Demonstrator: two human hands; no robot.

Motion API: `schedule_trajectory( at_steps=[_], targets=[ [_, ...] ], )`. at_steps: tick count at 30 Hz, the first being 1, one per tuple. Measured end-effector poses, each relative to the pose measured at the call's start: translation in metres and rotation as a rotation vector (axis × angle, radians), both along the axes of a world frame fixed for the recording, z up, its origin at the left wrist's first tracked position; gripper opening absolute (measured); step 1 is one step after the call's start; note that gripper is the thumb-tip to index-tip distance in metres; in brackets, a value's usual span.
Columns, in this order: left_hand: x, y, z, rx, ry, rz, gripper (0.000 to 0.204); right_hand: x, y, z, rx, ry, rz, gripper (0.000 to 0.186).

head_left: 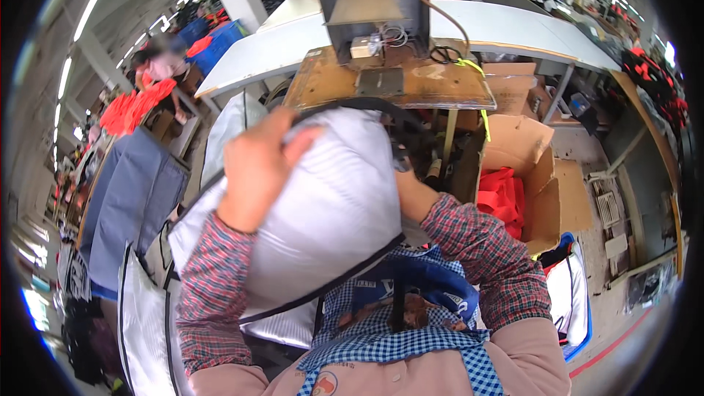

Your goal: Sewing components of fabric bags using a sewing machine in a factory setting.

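Observation:
A large silvery-white padded fabric piece (323,213) with black edge binding bulges up in front of me, below a wooden machine table. My left hand (257,165) lies against its upper left part, thumb and fingers apart and slightly blurred. At the right side of the piece is my right hand (414,194). Only its back and wrist show; the fingers are hidden behind the fabric and dark parts, so their grip does not show. The upper black binding runs close to the table's front edge.
The wooden machine table (308,88) carries a dark machine body (378,15) and black-handled scissors (444,55). An open cardboard box (513,136) at the right holds red fabric (502,198). More silvery panels (139,315) stand at lower left. A person (165,66) bends over red fabric farther off.

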State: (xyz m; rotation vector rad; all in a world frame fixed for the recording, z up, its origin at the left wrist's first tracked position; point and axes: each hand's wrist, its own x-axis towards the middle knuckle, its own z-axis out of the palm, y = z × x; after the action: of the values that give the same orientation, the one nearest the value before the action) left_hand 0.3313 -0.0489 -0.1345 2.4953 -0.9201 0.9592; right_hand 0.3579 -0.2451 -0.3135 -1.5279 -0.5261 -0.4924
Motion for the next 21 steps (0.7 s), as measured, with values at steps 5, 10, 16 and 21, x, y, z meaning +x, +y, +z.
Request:
schedule_trajectory(
  at_steps=[5, 10, 16, 21],
  targets=[
    [0.079, -0.015, 0.007, 0.047, 0.435, -0.153, 0.047, -0.009, -0.017, -0.002, -0.706, -0.154, -0.393, 0.02],
    [0.138, -0.023, -0.049, 0.162, 0.654, -0.274, 0.048, 0.012, -0.083, 0.018, -0.615, 0.344, 0.093, 0.033],
    [0.181, -0.033, -0.071, 0.182, 0.684, -0.194, 0.05, 0.073, -0.122, 0.042, -0.006, 0.572, 0.15, 0.048],
    [0.202, -0.038, -0.072, 0.25, 0.667, -0.17, 0.055, 0.115, -0.115, 0.045, -0.147, 0.611, 0.162, 0.037]
  ],
)
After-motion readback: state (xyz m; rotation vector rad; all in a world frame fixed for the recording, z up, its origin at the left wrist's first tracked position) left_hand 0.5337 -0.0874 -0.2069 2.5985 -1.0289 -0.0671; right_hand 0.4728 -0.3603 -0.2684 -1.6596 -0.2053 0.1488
